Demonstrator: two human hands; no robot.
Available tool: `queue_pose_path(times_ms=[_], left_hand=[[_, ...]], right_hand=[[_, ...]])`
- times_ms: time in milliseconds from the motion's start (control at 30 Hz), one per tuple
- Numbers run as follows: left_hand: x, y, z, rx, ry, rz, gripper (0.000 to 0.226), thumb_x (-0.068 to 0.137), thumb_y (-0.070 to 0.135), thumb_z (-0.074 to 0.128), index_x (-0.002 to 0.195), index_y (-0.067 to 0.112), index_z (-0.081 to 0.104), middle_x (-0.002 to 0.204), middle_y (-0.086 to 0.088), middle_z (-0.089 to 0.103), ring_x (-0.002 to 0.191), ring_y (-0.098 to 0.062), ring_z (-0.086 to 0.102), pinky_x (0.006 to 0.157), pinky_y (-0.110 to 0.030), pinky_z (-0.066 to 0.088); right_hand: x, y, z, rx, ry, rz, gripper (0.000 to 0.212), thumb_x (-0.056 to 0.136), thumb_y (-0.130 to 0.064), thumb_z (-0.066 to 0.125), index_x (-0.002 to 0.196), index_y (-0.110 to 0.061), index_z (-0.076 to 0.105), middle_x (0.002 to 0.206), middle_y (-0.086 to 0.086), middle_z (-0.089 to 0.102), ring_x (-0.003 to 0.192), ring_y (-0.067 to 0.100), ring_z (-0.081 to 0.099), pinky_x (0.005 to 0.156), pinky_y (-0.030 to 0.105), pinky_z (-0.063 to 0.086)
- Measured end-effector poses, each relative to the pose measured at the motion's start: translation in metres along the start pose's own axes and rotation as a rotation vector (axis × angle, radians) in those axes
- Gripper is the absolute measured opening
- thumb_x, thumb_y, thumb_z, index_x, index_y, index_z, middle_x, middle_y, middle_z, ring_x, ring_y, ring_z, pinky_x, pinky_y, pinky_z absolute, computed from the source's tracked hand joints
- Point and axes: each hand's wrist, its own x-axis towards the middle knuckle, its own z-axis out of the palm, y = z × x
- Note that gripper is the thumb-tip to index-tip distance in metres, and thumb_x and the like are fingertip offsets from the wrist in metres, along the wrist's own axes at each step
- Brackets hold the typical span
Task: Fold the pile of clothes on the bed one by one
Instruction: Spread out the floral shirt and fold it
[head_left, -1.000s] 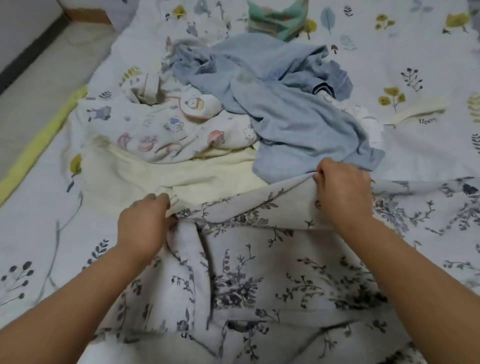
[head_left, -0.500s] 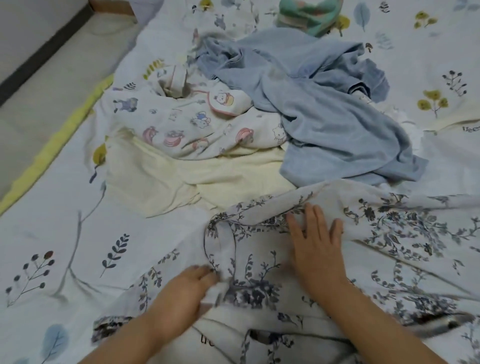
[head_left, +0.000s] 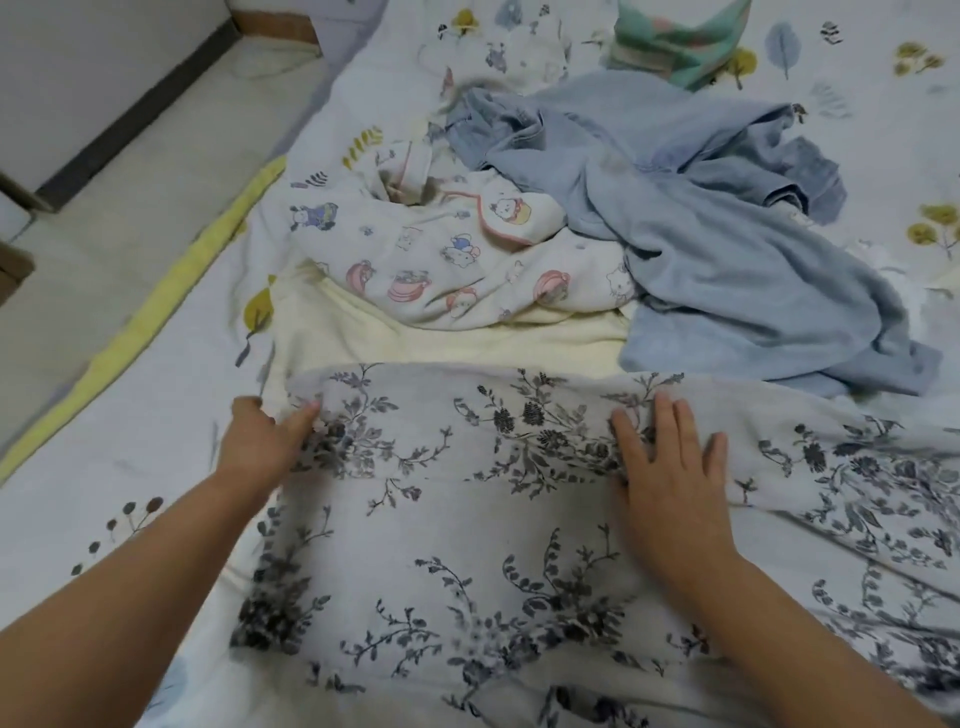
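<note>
You are flattening the floral garment (head_left: 467, 519) on the bed (head_left: 130, 441) with both hands.

The garment is lying spread at 6 o'clock, its far folded edge running from 9 toward 3 o'clock, the long axis going across you and trailing off past 3 o'clock. It is showing pale grey-white cloth printed with dark leafy sprigs, slightly blurred near the bottom. Your left hand (head_left: 260, 441) is pinching the far-left corner, fingers curled round the cloth. Your right hand (head_left: 670, 467) is pressing flat on it, fingers straight and spread. The pile of clothes (head_left: 597, 234), blue, cartoon-printed and cream, is lying at 12 o'clock, touching the garment's far edge.
</note>
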Motion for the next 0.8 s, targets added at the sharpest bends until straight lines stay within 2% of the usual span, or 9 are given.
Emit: queue_pose_path(times_ms=[100,167,233,300,433,533,633,700,800], left_hand=[[-0.009,-0.033,0.016,0.188,-0.128,-0.034,0.050,0.082,0.041,0.066,0.107,0.001,0.051,0.084,-0.014,0.058,0.074,-0.026,0.055,0.067,-0.038,0.044],[-0.011,-0.048,0.023,0.240,-0.143,-0.028,0.042,0.082,0.033,0.068,0.105,0.003,0.047,0.077,-0.008,0.057,0.068,-0.023,0.052,0.059,-0.033,0.039],[-0.012,-0.053,0.023,0.257,-0.123,-0.001,0.028,0.084,0.020,0.063,0.100,0.005,0.045,0.081,-0.009,0.056,0.077,-0.027,0.054,0.063,-0.031,0.034],[-0.012,-0.057,0.017,0.237,-0.057,0.074,0.022,0.086,0.016,0.061,0.100,0.006,0.048,0.090,-0.011,0.054,0.094,-0.035,0.055,0.070,-0.030,0.033],[-0.006,-0.060,-0.005,0.217,0.134,0.277,0.023,0.087,0.017,0.062,0.106,0.006,0.055,0.084,-0.009,0.060,0.090,-0.037,0.056,0.065,-0.032,0.032],[-0.001,-0.060,-0.007,0.165,0.176,0.209,0.033,0.087,0.025,0.063,0.110,0.004,0.056,0.096,-0.016,0.063,0.080,-0.031,0.053,0.067,-0.032,0.036],[-0.008,-0.068,-0.001,0.111,0.054,0.036,0.052,0.087,0.044,0.057,0.120,0.005,0.050,0.112,-0.020,0.061,0.096,-0.035,0.057,0.081,-0.039,0.042],[-0.021,-0.078,0.000,0.127,-0.019,-0.035,0.060,0.084,0.051,0.056,0.123,0.007,0.046,0.104,-0.015,0.060,0.094,-0.033,0.056,0.080,-0.037,0.041],[-0.040,-0.098,-0.004,0.209,-0.038,0.050,0.045,0.085,0.030,0.061,0.122,0.011,0.045,0.083,-0.003,0.056,0.073,-0.024,0.051,0.065,-0.032,0.036]], right_hand=[[0.009,-0.003,-0.006,0.100,0.199,-0.013,0.071,0.083,-0.022,0.064,0.145,-0.010,0.031,0.150,0.027,0.022,0.138,0.043,0.023,0.105,0.059,0.027],[0.020,-0.001,-0.012,0.088,0.293,-0.013,0.067,0.084,-0.026,0.064,0.142,-0.009,0.036,0.146,0.025,0.032,0.130,0.041,0.037,0.095,0.054,0.038],[0.036,0.001,-0.019,0.025,0.210,0.054,0.060,0.091,-0.041,0.051,0.142,-0.014,0.035,0.141,0.017,0.040,0.124,0.035,0.037,0.091,0.046,0.037],[0.055,0.001,-0.022,-0.064,0.162,0.068,0.044,0.095,-0.040,0.045,0.127,-0.010,0.049,0.121,0.016,0.052,0.112,0.033,0.041,0.084,0.042,0.038],[0.085,-0.003,-0.040,0.171,0.419,0.096,0.022,0.095,-0.014,0.046,0.099,0.005,0.056,0.099,0.026,0.057,0.099,0.038,0.044,0.066,0.040,0.031],[0.096,-0.009,-0.049,0.343,0.416,0.185,0.025,0.095,-0.011,0.046,0.113,0.003,0.053,0.118,0.028,0.050,0.112,0.038,0.040,0.079,0.041,0.031],[0.065,-0.032,-0.039,0.352,0.286,0.100,0.046,0.092,-0.013,0.050,0.136,-0.003,0.039,0.143,0.027,0.029,0.133,0.039,0.027,0.109,0.045,0.028],[0.021,-0.050,-0.021,0.243,0.271,-0.090,0.053,0.086,-0.017,0.058,0.136,-0.007,0.043,0.144,0.027,0.031,0.134,0.040,0.031,0.109,0.052,0.031],[-0.047,-0.070,0.022,0.068,0.108,-0.274,0.063,0.068,-0.034,0.073,0.125,-0.013,0.058,0.132,0.024,0.051,0.122,0.040,0.050,0.094,0.056,0.044]])
